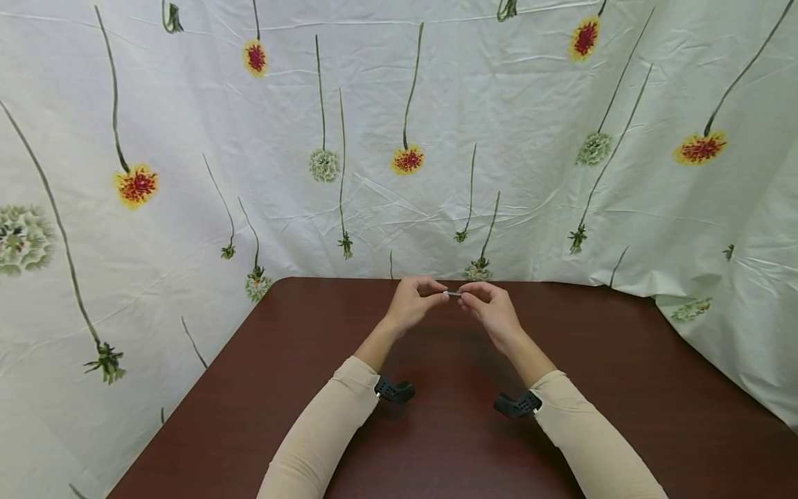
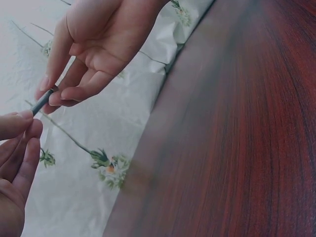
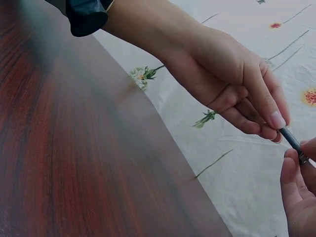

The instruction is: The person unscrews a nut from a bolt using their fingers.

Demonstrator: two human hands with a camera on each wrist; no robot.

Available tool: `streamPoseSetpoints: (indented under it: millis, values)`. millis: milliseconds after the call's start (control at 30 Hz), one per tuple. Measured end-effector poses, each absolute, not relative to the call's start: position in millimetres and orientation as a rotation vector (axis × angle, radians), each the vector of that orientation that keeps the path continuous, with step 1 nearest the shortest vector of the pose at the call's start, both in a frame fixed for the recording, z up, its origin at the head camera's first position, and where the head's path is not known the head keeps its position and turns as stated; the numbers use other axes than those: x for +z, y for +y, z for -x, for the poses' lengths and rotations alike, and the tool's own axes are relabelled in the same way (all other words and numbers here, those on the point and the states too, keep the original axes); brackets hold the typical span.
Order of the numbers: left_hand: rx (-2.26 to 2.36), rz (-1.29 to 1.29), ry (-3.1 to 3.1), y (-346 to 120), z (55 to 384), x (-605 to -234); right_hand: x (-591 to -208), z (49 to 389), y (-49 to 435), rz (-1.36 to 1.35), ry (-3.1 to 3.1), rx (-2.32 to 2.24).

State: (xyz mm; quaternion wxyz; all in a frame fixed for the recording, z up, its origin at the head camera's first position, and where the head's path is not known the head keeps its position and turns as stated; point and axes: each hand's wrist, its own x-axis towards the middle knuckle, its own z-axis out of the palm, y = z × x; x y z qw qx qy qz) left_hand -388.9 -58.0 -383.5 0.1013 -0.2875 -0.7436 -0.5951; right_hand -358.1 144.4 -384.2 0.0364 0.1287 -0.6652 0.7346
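A short grey bolt (image 1: 453,294), its shaft ridged like a thread, is held between both hands above the table's far edge. My left hand (image 1: 409,303) pinches one end between thumb and fingertips. At the other end, the thumb and fingers of my right hand (image 1: 492,310) grip it. In the right wrist view, the bolt (image 3: 290,138) slants down from the left hand (image 3: 232,79) to the right hand (image 3: 299,197). A small shiny part shows at the right hand's end; whether it is a head or a nut, I cannot tell. Fingertips hide both ends.
A dark red-brown wood table (image 1: 449,443) lies under the forearms. Beyond its far edge hangs a white cloth (image 1: 374,83) printed with flowers, also running along the left and right sides. Black straps (image 1: 394,391) are worn on both wrists, over beige sleeves (image 1: 324,430).
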Motion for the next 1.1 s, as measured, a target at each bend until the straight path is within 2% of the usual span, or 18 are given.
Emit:
streamPoseSetpoints:
  millis: [733,1100]
  values:
    - [-1.870,0.865,-2.160,-55.4,390.7,-385.7,-385.8,358.9,146.9,-0.478,-2.083,2.145]
    - [-1.870,0.893,-2.143,-56.2,392.7,-387.1,-385.5,359.3,145.7,-0.352,-2.027,2.283]
